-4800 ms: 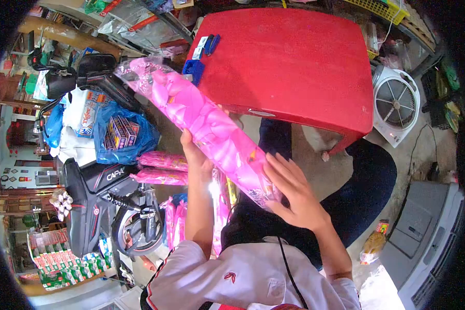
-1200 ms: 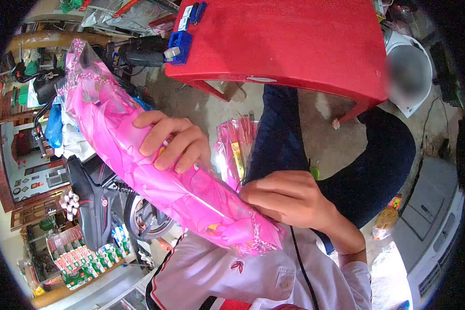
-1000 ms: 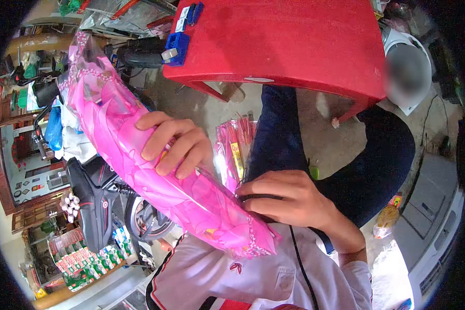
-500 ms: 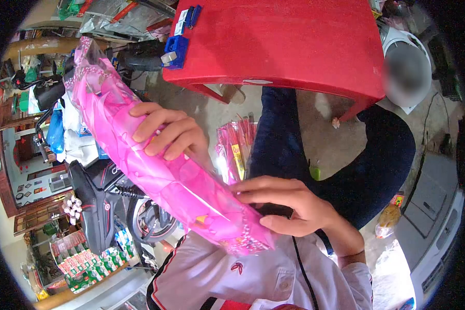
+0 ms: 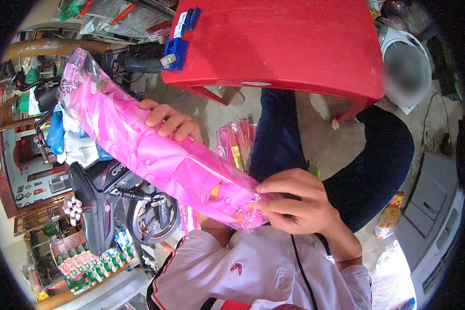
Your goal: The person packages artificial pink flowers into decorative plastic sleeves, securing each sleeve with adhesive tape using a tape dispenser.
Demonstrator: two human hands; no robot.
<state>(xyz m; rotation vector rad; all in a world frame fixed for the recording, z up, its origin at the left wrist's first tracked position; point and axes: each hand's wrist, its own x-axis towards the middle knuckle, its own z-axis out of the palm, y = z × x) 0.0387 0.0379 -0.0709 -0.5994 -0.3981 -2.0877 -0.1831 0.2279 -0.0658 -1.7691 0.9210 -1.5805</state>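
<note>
A long pink package point(image 5: 155, 155) in clear plastic with a patterned edge slants across the view, from upper left to lower middle. My left hand point(image 5: 170, 121) is wrapped over its upper side near the middle; part of that hand is hidden behind it. At the lower right end, the fingers of my right hand point(image 5: 294, 201) pinch the clear, patterned end of the wrap. Beyond the package, between my left hand and my leg, several pink packets point(image 5: 236, 139) with a yellow label show near the floor.
A red table point(image 5: 279, 41) stands in front, with a blue tape dispenser point(image 5: 175, 54) on its left corner. A motorbike point(image 5: 103, 201) is at the left, a fan point(image 5: 406, 70) at the right. A white appliance point(image 5: 434, 206) stands lower right.
The package's lower end has moved up and its upper end slightly down and left. My left hand has shifted a little right; my right hand now grips the end where its fingers were spread.
</note>
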